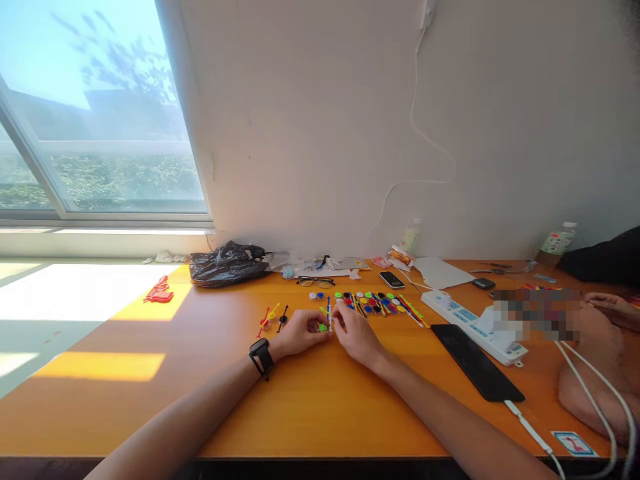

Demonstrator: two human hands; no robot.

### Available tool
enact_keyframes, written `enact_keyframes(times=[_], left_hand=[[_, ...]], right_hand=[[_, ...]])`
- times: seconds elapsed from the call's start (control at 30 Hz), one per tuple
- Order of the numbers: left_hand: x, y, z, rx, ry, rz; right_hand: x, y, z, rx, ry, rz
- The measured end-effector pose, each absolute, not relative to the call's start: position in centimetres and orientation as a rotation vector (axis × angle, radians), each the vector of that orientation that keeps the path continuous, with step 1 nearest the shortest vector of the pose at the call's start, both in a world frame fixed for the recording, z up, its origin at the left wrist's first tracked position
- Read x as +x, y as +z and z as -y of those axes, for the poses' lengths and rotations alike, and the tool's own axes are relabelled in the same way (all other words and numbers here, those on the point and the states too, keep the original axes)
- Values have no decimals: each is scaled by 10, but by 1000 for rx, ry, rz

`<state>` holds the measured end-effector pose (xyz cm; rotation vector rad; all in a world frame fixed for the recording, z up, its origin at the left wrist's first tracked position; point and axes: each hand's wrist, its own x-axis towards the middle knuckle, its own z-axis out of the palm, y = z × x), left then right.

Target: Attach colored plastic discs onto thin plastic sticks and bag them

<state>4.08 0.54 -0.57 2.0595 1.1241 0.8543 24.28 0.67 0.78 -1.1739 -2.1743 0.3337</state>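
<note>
My left hand (301, 332), with a black watch (261, 357) on its wrist, rests on the table with fingers curled around a small green disc (323, 327). My right hand (357, 337) is close beside it, thumb and fingers pinched together; what they hold, if anything, is too small to make out. Between the hands shows a thin blue arrow (329, 305) with white below it. Left of my left hand lie a red arrow (263, 323), a yellow arrow (273, 312) and a black arrow (283, 319), each with a disc at its middle.
Rows of coloured discs (369, 309) and arrow sticks (411, 311) lie beyond my right hand. Farther back are glasses (316, 282) and a black bag (227, 265). A power strip (457, 313) and phone (477, 362) are rightward, near another person's arm (595, 360). A red toy gun (159, 291) lies left.
</note>
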Motion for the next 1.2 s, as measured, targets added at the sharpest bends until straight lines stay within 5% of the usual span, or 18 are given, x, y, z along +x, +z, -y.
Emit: enact_keyframes(times=[0.33,1.2], left_hand=[[46,10,6,1876,771,-857],[49,47,22,1664,766,-1035]], right_hand=[[241,6,-5,-975,485,2029],[240,2,-5,-729,502,2079]])
